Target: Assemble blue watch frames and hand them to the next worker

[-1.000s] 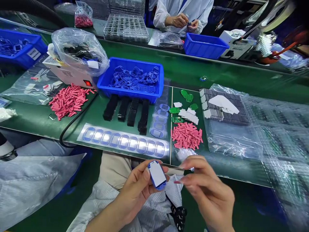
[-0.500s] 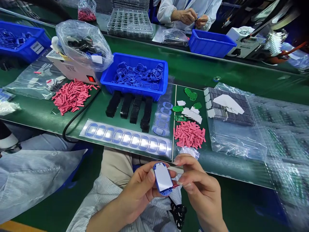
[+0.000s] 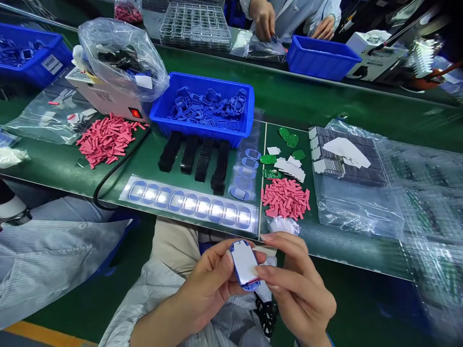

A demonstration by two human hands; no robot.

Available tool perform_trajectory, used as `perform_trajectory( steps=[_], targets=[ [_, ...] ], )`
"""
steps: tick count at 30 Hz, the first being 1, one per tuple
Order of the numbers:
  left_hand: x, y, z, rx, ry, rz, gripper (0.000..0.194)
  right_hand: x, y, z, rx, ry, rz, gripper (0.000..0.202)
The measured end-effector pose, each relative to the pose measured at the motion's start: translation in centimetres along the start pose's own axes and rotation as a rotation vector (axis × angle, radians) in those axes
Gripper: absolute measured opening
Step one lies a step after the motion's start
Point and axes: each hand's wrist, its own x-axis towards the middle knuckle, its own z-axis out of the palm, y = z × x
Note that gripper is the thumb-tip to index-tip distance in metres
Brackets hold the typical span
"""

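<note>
My left hand [image 3: 213, 274] is closed around a small blue plastic frame [image 3: 252, 286], gripping it by the sides above my lap. A white rectangular panel [image 3: 245, 262] fills the frame's face. Across the panel's lower end lies a thin pink strip [image 3: 253, 281]. At the right edge, the fingertips of my right hand [image 3: 296, 279] are on the strip's outer end, with the index finger touching the panel. Its upper fingers stretch out over the frame. Loose pink strips [image 3: 285, 198] form a pile on the bench beyond my right hand.
A blue bin [image 3: 202, 132] of blue frames stands behind stacks of black pieces [image 3: 201, 159]. A clear sheet of oval stickers [image 3: 190, 203] lies along the bench edge. Green boards [image 3: 268, 159], white pieces and bagged grey parts [image 3: 350, 164] lie right. A co-worker's hand [image 3: 263, 19] is across the bench.
The pink strip, earlier sticking out from the frame's lower right in my right fingers, now lies along the panel's lower end. My right hand has moved closer. The co-worker's hands have moved apart.
</note>
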Motion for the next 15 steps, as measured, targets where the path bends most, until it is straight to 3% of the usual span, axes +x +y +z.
perform_trajectory(
  steps=[7, 11, 15],
  targets=[
    [-0.1, 0.2, 0.4, 0.019, -0.014, 0.013, 0.027, -0.8, -0.2, -0.3, -0.462, 0.024, -0.174, 0.024],
    [-0.1, 0.1, 0.5, 0.013, -0.015, 0.022, 0.027, -0.9, 0.1, -0.4, -0.585, 0.087, -0.301, 0.021],
    [-0.1, 0.1, 0.5, 0.024, -0.027, 0.011, 0.028, -1.3, 0.1, -0.8, -0.646, 0.043, -0.354, 0.020]
  ],
)
